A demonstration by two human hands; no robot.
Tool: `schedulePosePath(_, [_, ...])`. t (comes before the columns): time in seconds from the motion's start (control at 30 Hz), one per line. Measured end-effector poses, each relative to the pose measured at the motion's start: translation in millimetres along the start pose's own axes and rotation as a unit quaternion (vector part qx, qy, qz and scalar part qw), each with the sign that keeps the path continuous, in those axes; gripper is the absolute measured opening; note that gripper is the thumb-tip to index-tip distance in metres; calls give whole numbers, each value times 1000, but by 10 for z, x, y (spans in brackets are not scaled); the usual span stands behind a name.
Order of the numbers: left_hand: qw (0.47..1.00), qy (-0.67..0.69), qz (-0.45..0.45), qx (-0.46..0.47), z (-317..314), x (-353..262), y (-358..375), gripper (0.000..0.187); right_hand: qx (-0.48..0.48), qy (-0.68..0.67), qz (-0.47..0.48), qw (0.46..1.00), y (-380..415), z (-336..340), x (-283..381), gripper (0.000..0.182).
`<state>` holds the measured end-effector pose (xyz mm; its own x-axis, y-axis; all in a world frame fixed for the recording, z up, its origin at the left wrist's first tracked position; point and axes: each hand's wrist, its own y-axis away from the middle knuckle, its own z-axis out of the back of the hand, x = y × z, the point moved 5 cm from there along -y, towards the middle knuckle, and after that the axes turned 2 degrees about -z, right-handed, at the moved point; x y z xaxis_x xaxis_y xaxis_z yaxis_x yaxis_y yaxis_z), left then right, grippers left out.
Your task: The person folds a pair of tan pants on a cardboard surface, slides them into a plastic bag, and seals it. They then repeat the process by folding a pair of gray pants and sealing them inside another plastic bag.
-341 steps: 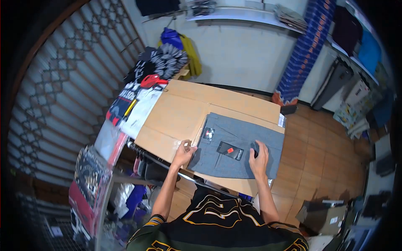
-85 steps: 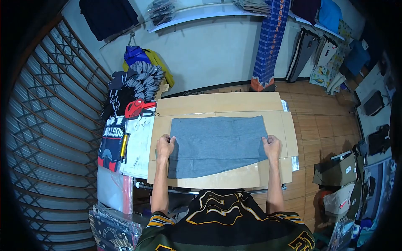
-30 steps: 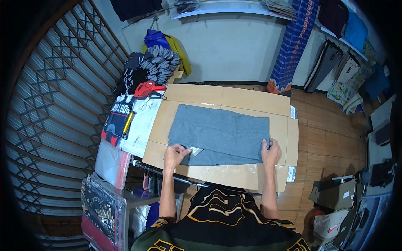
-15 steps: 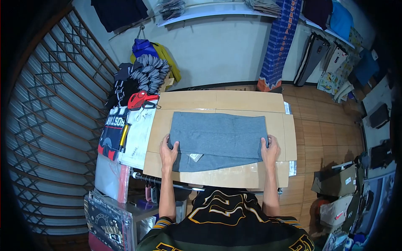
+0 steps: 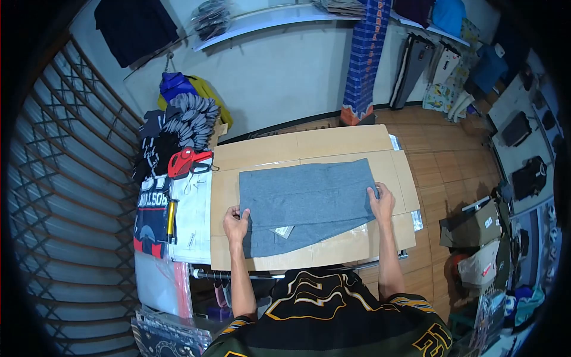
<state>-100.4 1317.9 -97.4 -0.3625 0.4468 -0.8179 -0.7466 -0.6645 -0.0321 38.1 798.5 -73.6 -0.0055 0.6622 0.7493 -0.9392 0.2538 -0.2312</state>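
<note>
A folded grey garment lies flat on a cardboard sheet, its lower layer showing along the near edge. A small white label pokes out from the fold near its front left part. On the left side edge, my left hand pinches the cloth, with the thumb on top and the fingers curled at the side. My right hand grips the opposite edge in the same way, a little farther from my body.
Left of the cardboard are a red tape dispenser, a yellow-and-black cutter, a dark printed shirt and a heap of striped clothing. A metal rail runs under the front edge. Boxes stand at right.
The whole view has turned and shifted, so the table and garment now appear tilted, right side higher. Both hands stay at the garment's side edges, the right one now curled more tightly.
</note>
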Motion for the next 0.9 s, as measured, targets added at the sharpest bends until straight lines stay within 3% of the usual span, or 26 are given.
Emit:
schedulePosePath(0.17, [1000,-10,-5,7,85,-135,39,44,9,1,-10,1000,7,-52,-48,37])
schedulePosePath(0.27, [982,-99,-131,-92,144,-459,205,50,1,-67,-61,996,96,103,188,42])
schedulePosePath(0.37, [972,-62,-227,-5,-16,-933,349,51,-86,-105,-60,989,140,212,-5,47])
schedulePosePath(0.5, [914,-82,-364,161,-529,-1539,629,55,-167,117,-60,977,267,502,-315,58])
schedulePosePath(0.6, [861,-124,-434,235,-1039,-1629,670,61,-204,193,-109,953,299,661,-552,71])
schedulePosePath(0.7, [850,-180,-423,256,-1430,-1609,528,66,-222,199,-180,937,282,727,-675,84])
schedulePosePath(0.9, [851,-261,-345,297,-1758,-1559,313,87,-150,147,-205,956,147,816,-973,91])
